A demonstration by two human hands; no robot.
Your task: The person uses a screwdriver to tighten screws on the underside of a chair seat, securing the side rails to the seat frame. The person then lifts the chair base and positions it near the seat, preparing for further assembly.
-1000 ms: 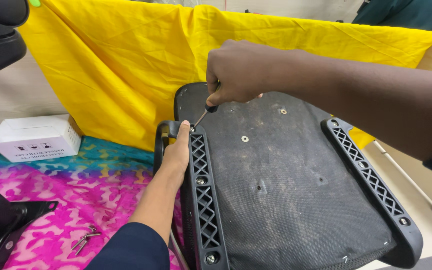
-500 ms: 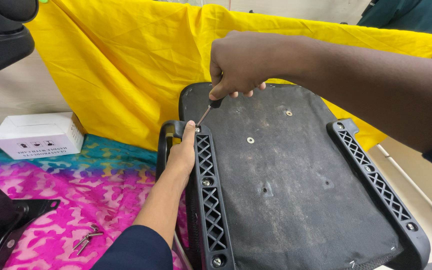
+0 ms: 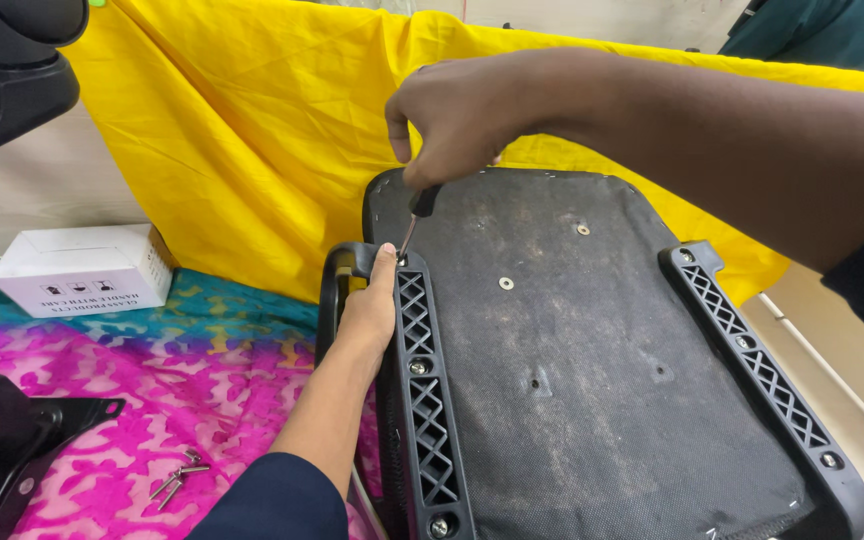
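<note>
An upturned black chair seat lies in front of me, its fabric underside up, with a lattice plastic bracket along its left edge and another on the right. My right hand is closed around a screwdriver whose tip meets the top end of the left bracket. My left hand grips the black armrest loop and that bracket's upper end, thumb next to the screwdriver tip.
A yellow cloth hangs behind the seat. A white box sits on the pink and teal patterned cloth at left. Loose screws and a black metal plate lie at lower left. A black chair part fills the upper left corner.
The view has shifted slightly, so the seat sits a bit farther right. My right hand stays on the screwdriver at the same screw and my left hand keeps its grip.
</note>
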